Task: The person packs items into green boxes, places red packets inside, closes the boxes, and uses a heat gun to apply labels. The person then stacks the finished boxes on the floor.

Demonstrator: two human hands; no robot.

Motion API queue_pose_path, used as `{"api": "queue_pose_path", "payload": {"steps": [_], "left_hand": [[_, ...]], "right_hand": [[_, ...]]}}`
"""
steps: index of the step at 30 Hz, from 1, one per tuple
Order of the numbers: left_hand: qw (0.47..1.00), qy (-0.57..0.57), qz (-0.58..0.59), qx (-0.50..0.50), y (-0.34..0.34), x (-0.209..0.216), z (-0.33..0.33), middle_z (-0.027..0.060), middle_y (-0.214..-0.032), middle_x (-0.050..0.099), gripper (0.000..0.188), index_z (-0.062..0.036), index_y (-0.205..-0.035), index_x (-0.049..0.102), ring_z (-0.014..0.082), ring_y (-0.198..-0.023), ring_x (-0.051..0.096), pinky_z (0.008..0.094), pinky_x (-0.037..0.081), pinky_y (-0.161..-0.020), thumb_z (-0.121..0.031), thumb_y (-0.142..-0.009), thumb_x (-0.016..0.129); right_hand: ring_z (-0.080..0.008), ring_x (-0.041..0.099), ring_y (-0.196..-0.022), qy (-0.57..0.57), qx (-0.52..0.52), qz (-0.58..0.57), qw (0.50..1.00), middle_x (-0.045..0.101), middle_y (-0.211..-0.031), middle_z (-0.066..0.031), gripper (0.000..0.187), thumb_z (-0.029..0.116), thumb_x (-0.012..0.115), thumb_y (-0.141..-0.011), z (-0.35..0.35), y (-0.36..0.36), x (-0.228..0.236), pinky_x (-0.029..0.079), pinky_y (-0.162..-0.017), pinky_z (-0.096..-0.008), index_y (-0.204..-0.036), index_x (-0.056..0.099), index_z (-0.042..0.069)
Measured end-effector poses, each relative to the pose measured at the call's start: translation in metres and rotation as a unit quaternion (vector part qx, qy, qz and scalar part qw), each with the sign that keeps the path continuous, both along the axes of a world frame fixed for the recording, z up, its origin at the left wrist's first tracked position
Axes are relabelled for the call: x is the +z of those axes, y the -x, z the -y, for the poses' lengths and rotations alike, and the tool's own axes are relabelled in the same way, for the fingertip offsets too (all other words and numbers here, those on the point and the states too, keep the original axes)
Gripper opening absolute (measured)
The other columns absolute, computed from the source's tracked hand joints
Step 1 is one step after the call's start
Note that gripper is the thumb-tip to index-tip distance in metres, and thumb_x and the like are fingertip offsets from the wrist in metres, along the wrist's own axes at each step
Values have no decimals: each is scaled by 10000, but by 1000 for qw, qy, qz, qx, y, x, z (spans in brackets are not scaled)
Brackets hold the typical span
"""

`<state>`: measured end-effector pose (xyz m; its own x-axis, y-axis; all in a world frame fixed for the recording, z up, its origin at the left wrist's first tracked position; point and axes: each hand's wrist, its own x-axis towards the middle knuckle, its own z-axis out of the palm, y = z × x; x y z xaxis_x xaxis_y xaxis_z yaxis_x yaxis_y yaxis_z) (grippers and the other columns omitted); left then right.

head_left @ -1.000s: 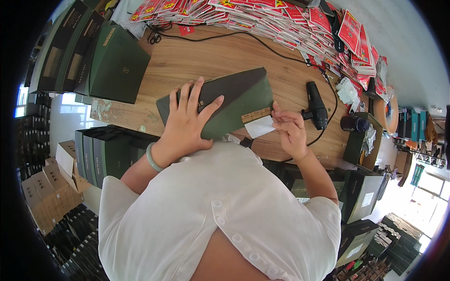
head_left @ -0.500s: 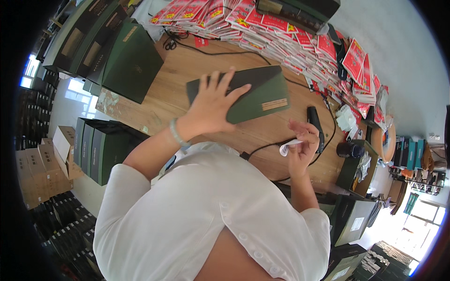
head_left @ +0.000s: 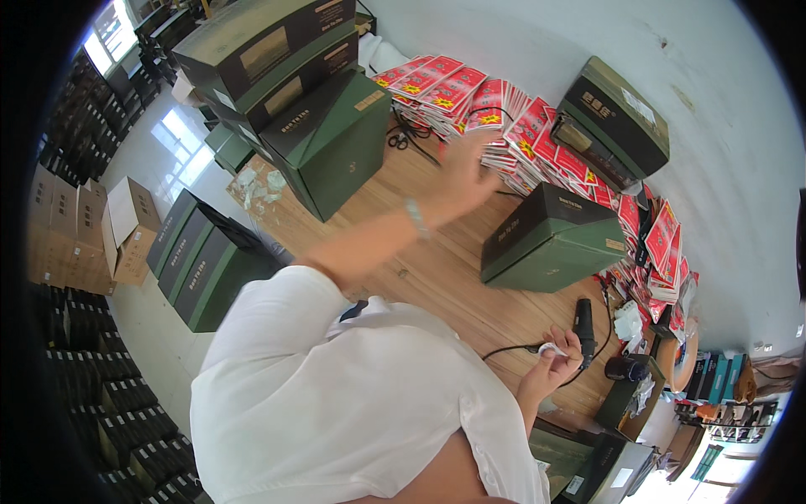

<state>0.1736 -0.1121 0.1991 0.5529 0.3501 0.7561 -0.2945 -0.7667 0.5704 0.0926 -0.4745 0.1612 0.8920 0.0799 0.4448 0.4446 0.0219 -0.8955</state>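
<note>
My left hand (head_left: 464, 178), blurred by motion, is stretched over the wooden table near the heap of red and white packets (head_left: 453, 88); whether its fingers touch any cannot be made out. To the right of it a dark green and black box (head_left: 558, 244) rests on the table, apart from both hands. Down at the table's near right, my right hand (head_left: 552, 367) is closed on a small curled white strip (head_left: 550, 348), pinched by the fingers. Beside that hand lies a black handheld tool (head_left: 583, 323) with a cord.
Stacked green and black boxes (head_left: 323, 147) stand at the table's left. Another box (head_left: 611, 122) sits on the packets by the wall. Black scissors (head_left: 398, 141) and cables lie at the back. On the floor left are more green boxes (head_left: 206, 260) and an open carton (head_left: 130, 227).
My left hand has left the green box and moved toward the packets. The box now shows more of its sides and appears further right. My right hand keeps the white strip.
</note>
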Motion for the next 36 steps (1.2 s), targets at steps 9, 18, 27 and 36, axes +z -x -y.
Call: {"api": "queue_pose_path", "payload": {"steps": [9, 18, 27, 36], "left_hand": [[752, -87, -599, 261, 136, 20, -247, 424, -1515, 126, 1312, -263, -1584, 13, 546, -1445, 90, 649, 99, -1120, -769, -602, 720], [822, -240, -506, 102, 158, 26, -204, 408, -1430, 266, 1272, -276, -1578, 69, 549, -1311, 319, 606, 239, -1092, -484, -567, 813], [851, -276, -424, -141, 191, 39, -104, 389, -1398, 324, 1224, -247, -1572, 161, 539, -1261, 363, 576, 284, -1077, -419, -549, 810], [882, -275, -346, -163, 194, 27, -73, 326, -1485, 305, 1083, -202, -1532, 316, 482, -1356, 320, 557, 242, -1122, -358, -559, 766]], "right_hand": [[-307, 574, -1171, -4, 43, -90, 995, 404, -1344, -156, 346, 103, 636, -934, -75, 21, -14, 486, -949, -390, -1182, 395, 82], [-304, 551, -1199, 79, 170, -37, 982, 417, -1330, -171, 351, 41, 711, -852, -157, 7, 34, 452, -1019, -421, -1082, 445, 51], [-356, 460, -1238, 155, 166, -31, 973, 413, -1357, -238, 388, 67, 749, -821, -194, -2, 28, 449, -970, -435, -1042, 433, 31], [-418, 434, -1238, 265, 178, 43, 947, 407, -1360, -275, 437, 66, 790, -778, -192, 0, 28, 410, -999, -452, -998, 412, 38]]}}
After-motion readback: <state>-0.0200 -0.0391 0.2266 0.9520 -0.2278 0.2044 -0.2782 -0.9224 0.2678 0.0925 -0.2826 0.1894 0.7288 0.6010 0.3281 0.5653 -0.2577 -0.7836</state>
